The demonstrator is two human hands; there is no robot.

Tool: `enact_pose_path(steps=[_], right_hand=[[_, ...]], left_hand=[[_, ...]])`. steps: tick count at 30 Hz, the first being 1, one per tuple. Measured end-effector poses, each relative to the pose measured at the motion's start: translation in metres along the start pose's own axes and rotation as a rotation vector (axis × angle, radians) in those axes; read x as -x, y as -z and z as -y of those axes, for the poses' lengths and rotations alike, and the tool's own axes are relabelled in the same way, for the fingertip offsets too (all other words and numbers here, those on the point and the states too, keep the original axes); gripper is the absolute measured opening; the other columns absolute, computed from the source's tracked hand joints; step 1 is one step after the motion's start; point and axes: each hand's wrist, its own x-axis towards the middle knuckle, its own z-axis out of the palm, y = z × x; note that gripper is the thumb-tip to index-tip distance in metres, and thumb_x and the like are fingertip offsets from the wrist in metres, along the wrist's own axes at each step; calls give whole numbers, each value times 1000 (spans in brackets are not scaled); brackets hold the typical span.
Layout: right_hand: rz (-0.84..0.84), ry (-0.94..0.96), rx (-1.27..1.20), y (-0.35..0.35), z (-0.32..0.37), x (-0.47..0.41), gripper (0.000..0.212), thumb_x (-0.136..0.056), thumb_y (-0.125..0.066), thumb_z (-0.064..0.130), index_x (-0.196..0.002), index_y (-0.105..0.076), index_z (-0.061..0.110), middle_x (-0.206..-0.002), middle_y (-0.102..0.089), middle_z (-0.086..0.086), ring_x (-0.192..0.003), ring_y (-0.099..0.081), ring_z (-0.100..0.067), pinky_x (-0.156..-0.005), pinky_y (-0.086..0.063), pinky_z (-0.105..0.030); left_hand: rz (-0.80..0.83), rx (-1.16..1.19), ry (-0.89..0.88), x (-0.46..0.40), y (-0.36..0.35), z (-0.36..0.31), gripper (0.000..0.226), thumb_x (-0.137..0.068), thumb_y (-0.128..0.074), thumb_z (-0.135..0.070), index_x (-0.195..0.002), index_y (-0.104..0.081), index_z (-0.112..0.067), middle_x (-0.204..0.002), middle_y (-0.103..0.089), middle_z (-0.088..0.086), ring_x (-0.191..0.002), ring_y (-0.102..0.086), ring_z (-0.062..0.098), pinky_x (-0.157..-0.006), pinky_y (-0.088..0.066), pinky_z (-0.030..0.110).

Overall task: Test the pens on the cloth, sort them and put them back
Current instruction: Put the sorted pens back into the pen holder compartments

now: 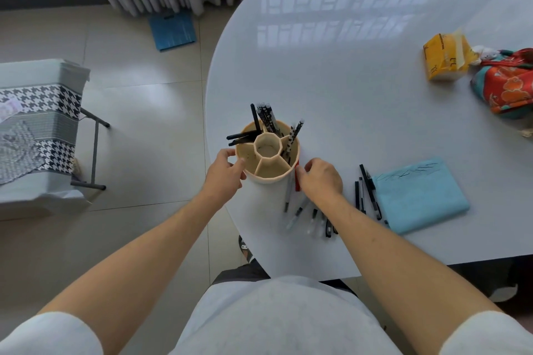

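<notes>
Pens point(366, 196) beside blue cloth point(421, 196), yellow packet point(444, 59) well apart, holder point(268, 153) near.

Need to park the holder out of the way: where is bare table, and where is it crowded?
Bare: the wide stretch of table beyond the pen holder, short of the yellow pack. Crowded: near edge, where loose pens lie under the right hand, more black pens bordering the blue cloth.

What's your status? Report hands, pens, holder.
Left hand grips holder. Right hand pinches red pen beside it. More pens loose by cloth. Nothing in the way.
</notes>
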Motion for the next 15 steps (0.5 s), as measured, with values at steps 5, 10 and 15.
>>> enact_pose_path(steps=[5,10,15], right_hand=[[77,-77,152,-1,15,-10,38,-93,-61,54,-85,-56,17,-81,-62,-3,-63,-54,-20,-49,-36,-27],[136,-185,-326,12,11,-13,38,-90,-69,49,-80,-63,12,-77,-66,-4,-67,-63,-20,-49,-40,-26],[-55,-60,-960,45,9,23,22,-82,-58,27,-77,-63,6,-62,-66,-2,-55,-58,-17,-46,-46,-28]], left_hand=[[7,-16,11,5,-1,1,34,-100,-56,-39,-129,-49,-25,-91,-69,6,-72,-63,14,-58,-47,24],[18,-14,9,8,2,3,45,-97,-60,-41,-135,-45,-23,-95,-68,8,-76,-65,15,-61,-49,26],[-10,24,0,1,7,3,43,-98,-57,-41,-135,-44,-22,-93,-68,9,-76,-64,18,-63,-50,29]])
